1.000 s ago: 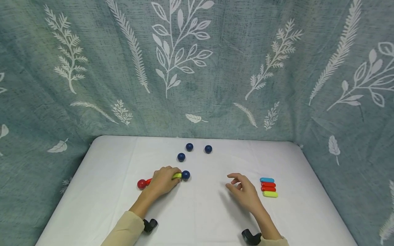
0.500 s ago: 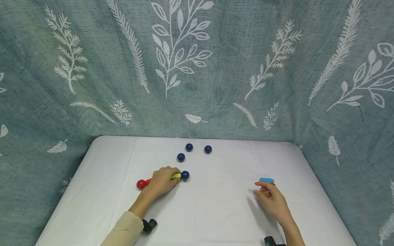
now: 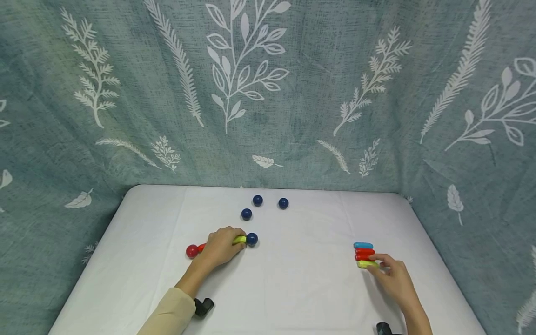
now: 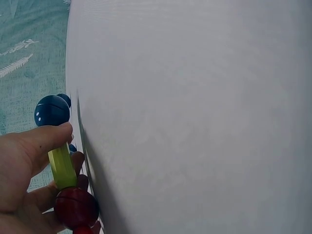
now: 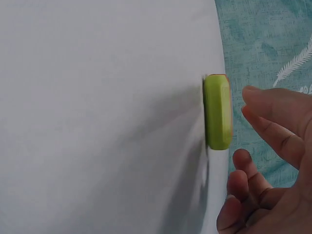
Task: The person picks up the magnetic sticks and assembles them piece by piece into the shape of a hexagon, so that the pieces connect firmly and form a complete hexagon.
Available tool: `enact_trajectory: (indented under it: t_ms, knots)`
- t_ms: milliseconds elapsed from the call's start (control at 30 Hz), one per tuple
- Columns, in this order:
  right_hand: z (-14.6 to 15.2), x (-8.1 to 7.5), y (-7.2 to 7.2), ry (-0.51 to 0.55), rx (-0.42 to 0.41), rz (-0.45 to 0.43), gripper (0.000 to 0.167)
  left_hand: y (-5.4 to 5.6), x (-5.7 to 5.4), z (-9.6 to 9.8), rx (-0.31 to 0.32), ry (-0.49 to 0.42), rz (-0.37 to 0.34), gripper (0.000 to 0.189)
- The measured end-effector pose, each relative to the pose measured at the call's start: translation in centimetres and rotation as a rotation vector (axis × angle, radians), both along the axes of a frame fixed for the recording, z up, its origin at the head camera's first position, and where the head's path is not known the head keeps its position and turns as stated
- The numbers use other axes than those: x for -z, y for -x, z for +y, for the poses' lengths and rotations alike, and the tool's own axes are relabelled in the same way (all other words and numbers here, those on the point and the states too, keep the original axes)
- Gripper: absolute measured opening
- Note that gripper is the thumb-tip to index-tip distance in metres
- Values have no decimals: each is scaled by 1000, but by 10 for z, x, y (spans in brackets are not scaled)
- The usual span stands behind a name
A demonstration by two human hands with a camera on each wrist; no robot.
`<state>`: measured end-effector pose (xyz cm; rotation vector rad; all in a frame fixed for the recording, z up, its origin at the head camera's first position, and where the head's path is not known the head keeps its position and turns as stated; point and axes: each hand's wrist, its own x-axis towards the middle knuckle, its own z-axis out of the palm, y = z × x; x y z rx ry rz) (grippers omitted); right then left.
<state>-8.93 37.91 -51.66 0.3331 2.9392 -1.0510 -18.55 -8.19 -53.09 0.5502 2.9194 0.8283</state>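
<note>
In the head view my left hand (image 3: 224, 244) holds a joined row of sticks and balls. A red ball (image 3: 192, 251) ends it on the left, a dark blue ball (image 3: 252, 239) on the right. The left wrist view shows thumb and fingers around its yellow-green stick (image 4: 62, 168), between the blue ball (image 4: 51, 110) and a dark red ball (image 4: 76, 208). At the right, my right hand (image 3: 391, 277) hovers at a loose yellow-green stick (image 3: 367, 264), thumb and index fingertip near its right end. The right wrist view shows a gap between those fingertips and the stick (image 5: 218, 112).
Two red sticks (image 3: 364, 254) and a blue stick (image 3: 363, 245) lie stacked in a row beyond the yellow-green one. Loose dark blue balls (image 3: 246, 214) sit near the back of the white table (image 3: 301, 288). A patterned green cloth (image 3: 293, 153) hangs behind.
My right hand has moved right from mid-table, passing over the loose sticks, to the yellow-green stick's right end. My left hand has stayed in place, holding the joined row.
</note>
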Motion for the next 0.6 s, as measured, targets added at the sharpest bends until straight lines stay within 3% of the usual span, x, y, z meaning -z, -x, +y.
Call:
enact_trajectory:
  t_ms: [600]
  knots:
    - [1,17,4,-49,43,-57,32,2,1,-2,0,4,-10,24]
